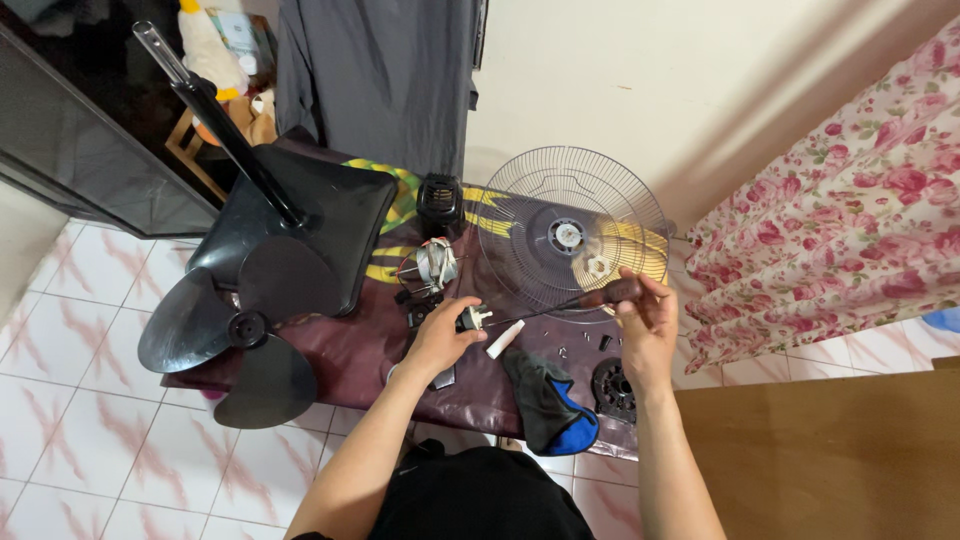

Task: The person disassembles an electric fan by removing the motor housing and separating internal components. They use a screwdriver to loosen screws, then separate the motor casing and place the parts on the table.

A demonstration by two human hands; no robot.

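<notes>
My left hand (pixel 441 335) grips a small black and white fan part (pixel 472 319) over a dark maroon cloth (pixel 350 350). My right hand (pixel 647 318) holds a screwdriver (pixel 570 303) by its dark handle, with the shaft's tip reaching the part in my left hand. A small white tube (pixel 504 340) lies just below the shaft. The fan motor (pixel 432 264) with its metal core sits just beyond my left hand. A round wire fan guard (pixel 572 235) rests behind the screwdriver.
A black three-bladed fan blade (pixel 245 330) and the fan's base with its pole (pixel 300 215) lie at the left. A black and blue cloth (pixel 550 405), a round black plastic disc (pixel 612 388) and small loose parts lie near my right wrist. A floral curtain (pixel 850 200) hangs at right.
</notes>
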